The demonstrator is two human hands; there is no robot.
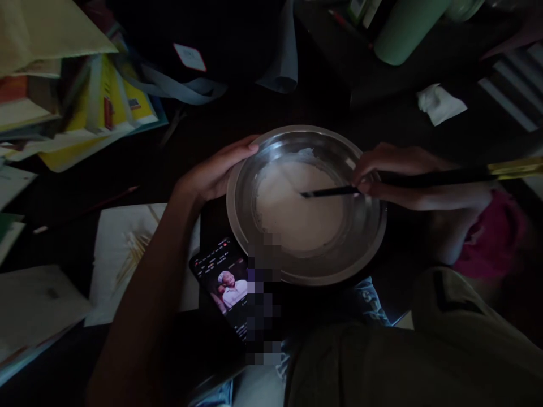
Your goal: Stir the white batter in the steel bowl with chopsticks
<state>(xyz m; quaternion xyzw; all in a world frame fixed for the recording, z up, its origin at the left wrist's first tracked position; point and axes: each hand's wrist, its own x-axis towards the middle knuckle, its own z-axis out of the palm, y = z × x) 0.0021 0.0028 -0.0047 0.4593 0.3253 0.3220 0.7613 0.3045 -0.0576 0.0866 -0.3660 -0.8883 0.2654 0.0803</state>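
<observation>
A wide stainless steel bowl (375, 243) is in the middle, with a smooth, pale, creamy liquid (297, 217) in its bottom. My left hand (224, 167) grips the bowl at its upper left side, thumb on the rim; the other fingers are mostly hidden beneath it. From the right, my right hand (394, 172) is closed around black chopsticks (449, 177) with gold ends; whether one or two, I cannot tell. Their dark tip slants down into the pale liquid, while the gold end points right.
A lit phone (224, 288) lies below the bowl's left side, partly pixelated. White paper (106, 265) with several toothpick-like sticks (136, 249) is further left. Books (123, 107) and papers crowd the left edge. A dark bag (220, 34), a green bottle (407, 34) and a crumpled tissue (441, 104) are behind.
</observation>
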